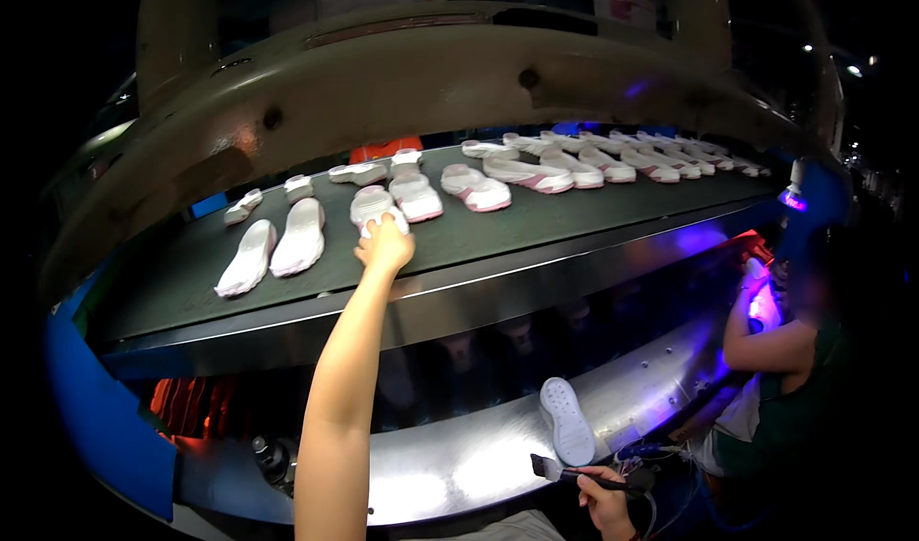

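the person's left hand (385, 244) is stretched far forward onto the dark conveyor belt (574, 217), and its grip closes over the near end of a white shoe with pink trim (371, 206), so this shoe seems to be just at the point of being taken or set down; which of the two, the picture does not tell. the right hand (606, 503) stays low and near the body, clenched around the handle of a small brush (560, 471). just above this grip a white sole (567, 420) stands on the lower metal counter (459, 464), its tread side turned to the viewer, and it looks to be the piece in work. as a judgement, the work is somewhere in the middle: to the left of the reaching grip two loose white soles (276, 246) lie on the belt, and to the right and beyond it a long row of shoes (593, 163) runs away along the belt. no box, tray or other container can be seen; the belt alone carries the pieces. at the far right another person's arm (766, 342) works under violet light.
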`<state>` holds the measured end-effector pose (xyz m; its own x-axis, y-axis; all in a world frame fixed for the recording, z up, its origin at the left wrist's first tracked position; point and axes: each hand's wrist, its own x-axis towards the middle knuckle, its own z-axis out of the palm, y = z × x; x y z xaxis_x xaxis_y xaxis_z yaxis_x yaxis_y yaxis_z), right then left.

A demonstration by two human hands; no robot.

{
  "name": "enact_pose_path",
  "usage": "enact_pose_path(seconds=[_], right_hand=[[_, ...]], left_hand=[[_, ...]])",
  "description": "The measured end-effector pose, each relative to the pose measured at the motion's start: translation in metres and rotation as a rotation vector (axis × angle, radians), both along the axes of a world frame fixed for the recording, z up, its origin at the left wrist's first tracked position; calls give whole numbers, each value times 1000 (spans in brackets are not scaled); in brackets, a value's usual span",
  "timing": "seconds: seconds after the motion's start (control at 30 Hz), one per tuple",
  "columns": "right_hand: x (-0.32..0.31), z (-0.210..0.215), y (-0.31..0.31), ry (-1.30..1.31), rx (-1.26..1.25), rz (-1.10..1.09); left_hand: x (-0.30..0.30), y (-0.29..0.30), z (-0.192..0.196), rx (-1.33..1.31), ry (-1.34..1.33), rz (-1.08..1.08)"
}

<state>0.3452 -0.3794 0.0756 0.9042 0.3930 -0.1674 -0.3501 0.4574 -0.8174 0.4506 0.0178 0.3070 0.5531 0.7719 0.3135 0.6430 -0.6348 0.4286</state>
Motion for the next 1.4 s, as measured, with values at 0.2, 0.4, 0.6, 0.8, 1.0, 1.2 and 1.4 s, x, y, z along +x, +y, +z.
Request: enact_pose_path(seconds=[0.2, 0.4, 0.6, 0.8, 1.0, 1.2, 1.4], right_hand=[[-17, -23, 0, 65, -93, -23], [-15, -50, 20, 178, -91, -3], [-17, -55, 28, 212, -72, 46], [-19, -44, 24, 174, -59, 36], [-6, -14, 20, 154, -21, 60], [0, -10, 15, 33, -64, 99], [1, -7, 8, -65, -55, 96]], left_hand=[[22, 29, -8, 86, -38, 43], [23, 45, -19, 202, -190, -30], [19, 41, -16, 179, -295, -197], [17, 37, -16, 220, -356, -429], [9, 30, -15, 109, -344, -562], [10, 7, -18, 212, -331, -451], [-76, -52, -34, -99, -1126, -549]])
